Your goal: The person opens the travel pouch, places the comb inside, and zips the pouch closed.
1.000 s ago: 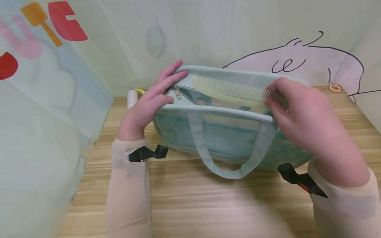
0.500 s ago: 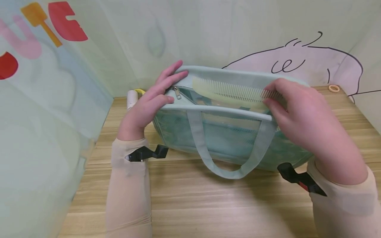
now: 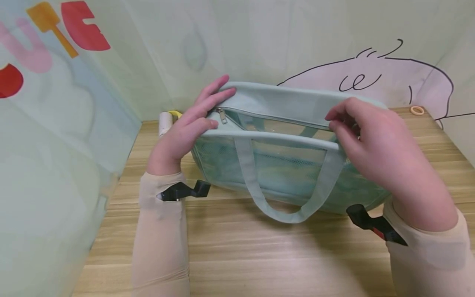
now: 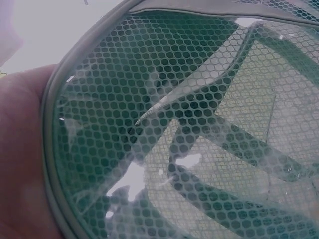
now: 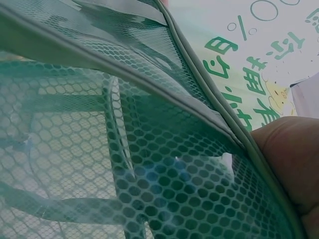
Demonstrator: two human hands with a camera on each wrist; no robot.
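A pale green bag point(image 3: 282, 169) with clear mesh sides stands on the wooden table, its zipped top unfastened. Across its left top corner my left hand point(image 3: 182, 132) rests with outstretched fingers spread over both rims, beside the metal zipper pull point(image 3: 222, 116). My right hand point(image 3: 371, 140) is over the right end of the opening; its fingers are loosely bent, and nothing shows between index finger and thumb. The strap handle point(image 3: 291, 216) hangs down the front. Both wrist views look through the mesh point(image 4: 149, 64); what lies inside is blurred by reflections.
A white cylindrical thing point(image 3: 165, 123) with a yellow part stands behind my left hand. Near the table's far right corner lies a small tan ring point(image 3: 417, 110). Printed curtains point(image 3: 241, 41) enclose the table at the back and sides.
The pale yellow comb that my right fingers pinched above the opening has left them and is out of sight in the head view. Both hands and the bag stay in place.
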